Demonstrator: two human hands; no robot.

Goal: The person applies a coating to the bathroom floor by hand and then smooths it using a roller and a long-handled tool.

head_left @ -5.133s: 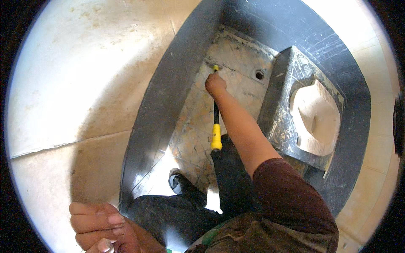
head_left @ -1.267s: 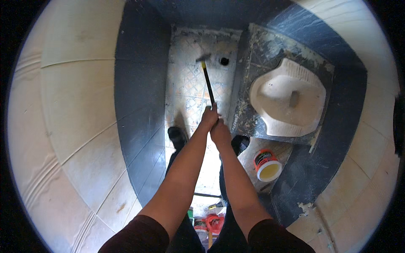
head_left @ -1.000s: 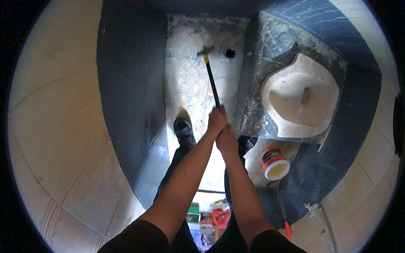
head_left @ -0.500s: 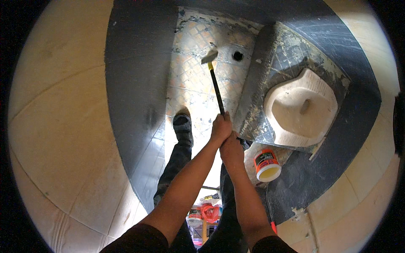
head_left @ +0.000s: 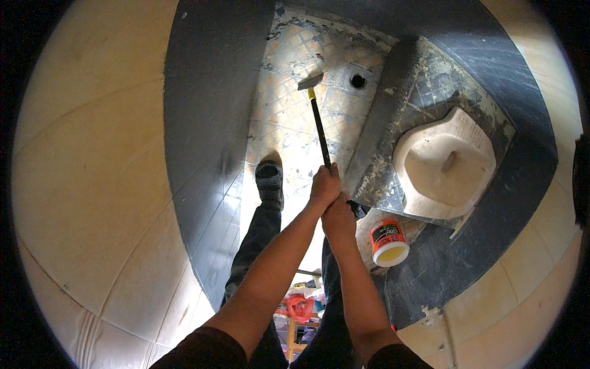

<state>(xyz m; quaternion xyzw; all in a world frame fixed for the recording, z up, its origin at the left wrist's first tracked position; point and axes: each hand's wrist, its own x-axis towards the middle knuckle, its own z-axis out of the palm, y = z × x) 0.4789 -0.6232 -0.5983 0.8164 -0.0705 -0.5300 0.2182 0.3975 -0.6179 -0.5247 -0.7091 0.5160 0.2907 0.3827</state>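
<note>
Both of my hands are wrapped around the black handle of a sledgehammer (head_left: 319, 126). My left hand (head_left: 325, 187) grips higher up, and my right hand (head_left: 338, 216) is closed just below it, against the left wrist. Beyond them the grey hammer head (head_left: 310, 81), with a yellow collar under it, is over the worn tiled floor (head_left: 283, 104). Whether the head touches the floor I cannot tell. The butt of the handle is hidden by my hands.
A round drain hole (head_left: 357, 80) lies right of the hammer head. On a raised dark step to the right sits a pale squat toilet (head_left: 452, 160). An orange and white bucket (head_left: 389, 243) lies near my right forearm. My left shoe (head_left: 268, 175) stands beside the dark wall tiles (head_left: 212, 92).
The view has shifted slightly, so the surroundings sit a little further right. The hammer head appears sharper now and sits slightly further right; both hands keep their grip.
</note>
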